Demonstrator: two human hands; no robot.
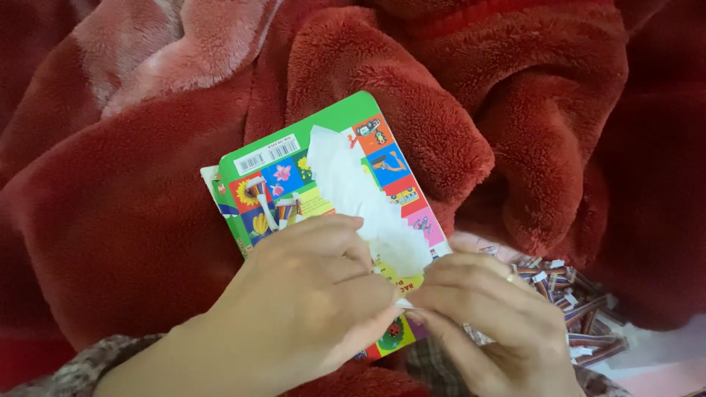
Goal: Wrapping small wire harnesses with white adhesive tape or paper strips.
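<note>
Seen from above, over a lap draped in a red fleece blanket [118,220], with a paler pink fold [176,51] at the upper left.

Left hand [309,294]: palm down on the lower half of a colourful card [294,176], fingers curled, thumb and fingertips drawn together at the lower tip of a white paper piece [360,198]. Pinched on that tip, as far as can be told; actual contact hidden behind the knuckles.

Right hand [485,316]: coming in from the lower right, fingers bent, tips meeting the left hand's tips at the same point. Closed on the same paper corner, a ring [510,277] on one finger.

White paper piece: thin, crinkled, with a serrated edge, lying diagonally across the card, wide end up near the card's top edge, narrow end down between both sets of fingertips. So mostly above and beyond the grip, only the lowest tip inside it.

Colourful card: green-bordered, covered in small bright picture squares, with a barcode sticker near its top left corner. Tilted, resting on the blanket, lower part covered by the left hand.

To the right, just beside the right hand: a heap of small striped paper rolls [573,301] with white ends, lying on a pale surface [662,353].
</note>
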